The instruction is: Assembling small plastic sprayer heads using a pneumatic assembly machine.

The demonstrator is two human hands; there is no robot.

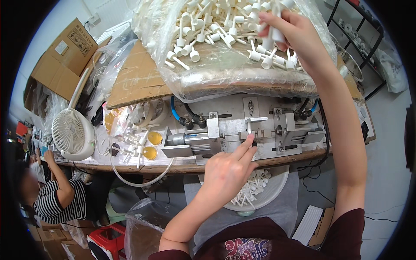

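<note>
My left hand point(229, 168) reaches to the grey metal press fixture point(264, 132) on the bench, its fingertips pinching a small white plastic part at the fixture's middle slot. My right hand point(289, 31) is raised into the big clear bag of white plastic stemmed parts point(216, 39) and grips a few of them. A round white bowl point(272, 190) with several of the same white parts rests on my lap below the bench edge.
A small white fan point(73, 132) stands at the left of the bench, beside two amber domes point(151, 145) and a clear hose point(138, 182). Cardboard boxes point(65, 56) lie at the back left. A person in a striped shirt point(56, 195) sits at the left. A black wire rack point(359, 39) is at the right.
</note>
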